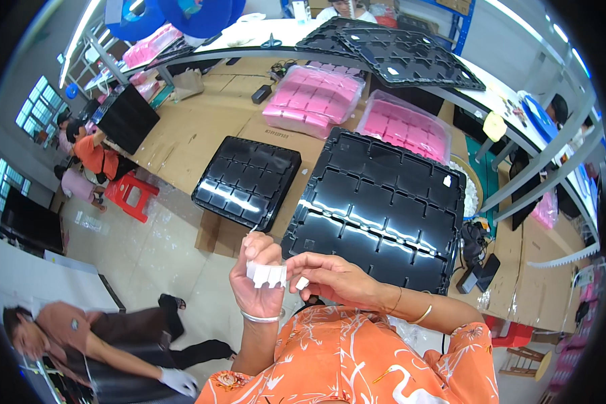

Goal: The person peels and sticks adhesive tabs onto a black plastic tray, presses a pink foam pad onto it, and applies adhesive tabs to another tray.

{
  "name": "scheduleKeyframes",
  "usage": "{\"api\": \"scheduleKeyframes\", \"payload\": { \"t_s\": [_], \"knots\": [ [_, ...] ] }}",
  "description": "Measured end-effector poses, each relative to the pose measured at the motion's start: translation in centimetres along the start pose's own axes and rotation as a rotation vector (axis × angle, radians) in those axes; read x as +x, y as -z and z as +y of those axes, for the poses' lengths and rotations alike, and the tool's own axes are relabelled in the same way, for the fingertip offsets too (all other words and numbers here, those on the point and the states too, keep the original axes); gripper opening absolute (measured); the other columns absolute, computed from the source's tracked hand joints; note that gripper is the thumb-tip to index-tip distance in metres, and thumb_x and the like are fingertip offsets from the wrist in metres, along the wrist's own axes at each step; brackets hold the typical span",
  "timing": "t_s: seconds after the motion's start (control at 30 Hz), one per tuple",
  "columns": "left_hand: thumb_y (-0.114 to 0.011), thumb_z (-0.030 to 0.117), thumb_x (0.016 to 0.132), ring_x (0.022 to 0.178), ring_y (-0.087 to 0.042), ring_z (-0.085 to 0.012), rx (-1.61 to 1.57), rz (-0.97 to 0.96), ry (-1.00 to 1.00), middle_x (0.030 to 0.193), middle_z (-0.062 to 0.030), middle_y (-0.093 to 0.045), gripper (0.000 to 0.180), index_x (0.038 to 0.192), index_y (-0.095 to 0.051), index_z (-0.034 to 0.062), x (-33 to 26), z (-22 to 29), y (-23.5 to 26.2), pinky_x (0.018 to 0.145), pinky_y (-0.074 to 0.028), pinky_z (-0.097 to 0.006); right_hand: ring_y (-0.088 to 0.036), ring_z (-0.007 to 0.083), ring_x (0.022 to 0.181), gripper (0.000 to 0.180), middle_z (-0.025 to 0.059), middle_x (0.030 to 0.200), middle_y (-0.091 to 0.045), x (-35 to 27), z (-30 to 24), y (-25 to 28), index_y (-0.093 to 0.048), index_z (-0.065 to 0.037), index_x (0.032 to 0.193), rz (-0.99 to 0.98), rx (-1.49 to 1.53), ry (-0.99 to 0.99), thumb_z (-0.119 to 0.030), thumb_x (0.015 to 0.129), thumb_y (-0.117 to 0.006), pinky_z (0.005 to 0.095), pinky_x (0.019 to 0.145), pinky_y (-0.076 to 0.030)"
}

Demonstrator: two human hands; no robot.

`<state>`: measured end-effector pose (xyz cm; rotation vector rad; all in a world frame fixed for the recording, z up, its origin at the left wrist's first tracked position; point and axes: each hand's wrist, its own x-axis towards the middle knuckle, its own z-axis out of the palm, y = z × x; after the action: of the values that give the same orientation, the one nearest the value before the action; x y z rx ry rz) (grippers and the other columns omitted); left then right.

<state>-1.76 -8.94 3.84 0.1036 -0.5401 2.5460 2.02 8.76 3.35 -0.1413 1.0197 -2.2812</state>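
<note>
My left hand (261, 253) is closed around a white strip (267, 275) with a notched lower edge, held upright in front of my chest. Close beside it, my right hand (343, 277) pinches a small white piece (302, 283) between thumb and fingers. Just beyond my hands lies a large black plastic tray (377, 195), molded into rows of compartments. One small white piece (447, 181) rests near its far right corner. To the left is a smaller-looking stack of black trays (249, 176), its top shining under the lights.
Clear bags of pink trays (314, 99) and another pink bag (405, 128) lie behind the black trays on the cardboard-covered table (188, 128). More black trays (411, 57) lean on the raised shelf. A person (94, 337) bends at lower left; a red stool (132, 195) stands left.
</note>
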Motion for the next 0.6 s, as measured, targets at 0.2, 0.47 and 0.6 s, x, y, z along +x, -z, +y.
{"api": "scheduleKeyframes", "payload": {
  "t_s": [0.2, 0.47, 0.6],
  "knots": [
    [-0.045, 0.009, 0.108, 0.1, -0.056, -0.0218, 0.145, 0.041, -0.094, 0.124, -0.0091, -0.056, 0.009, 0.109, -0.051, 0.003, -0.5, -1.5, -0.2, 0.087, -0.057, -0.043, -0.054, 0.0073, 0.085, 0.033, 0.0029, 0.11, -0.066, -1.4, 0.7, -0.6, -0.059, 0.0, 0.135, 0.067, -0.13, 0.082, -0.021, 0.11, -0.052, 0.0225, 0.076, -0.049],
    [-0.04, 0.018, 0.112, 0.151, -0.035, -0.0322, -0.062, -0.019, -0.053, 0.165, -0.0078, -0.036, 0.026, 0.123, -0.058, 0.0032, -1.0, -2.6, 0.9, 0.116, -0.044, -0.057, -0.05, 0.0074, 0.08, 0.034, 0.0021, 0.097, -0.061, -2.4, 2.4, -0.6, -0.06, 0.0, 0.131, 0.14, 0.122, -0.017, -0.026, 0.111, -0.051, 0.0232, 0.069, -0.044],
    [-0.044, 0.02, 0.11, 0.158, -0.02, -0.0291, 0.04, 0.023, -0.229, 0.171, -0.0017, -0.025, 0.039, 0.148, -0.052, 0.0173, -1.0, -3.8, 0.7, 0.127, -0.011, -0.063, -0.048, 0.0083, 0.081, 0.035, 0.0002, 0.088, -0.053, -2.8, 3.5, -0.5, -0.059, -0.002, 0.13, 0.117, 0.132, -0.045, -0.031, 0.112, -0.05, 0.0241, 0.07, -0.043]
  ]
}}
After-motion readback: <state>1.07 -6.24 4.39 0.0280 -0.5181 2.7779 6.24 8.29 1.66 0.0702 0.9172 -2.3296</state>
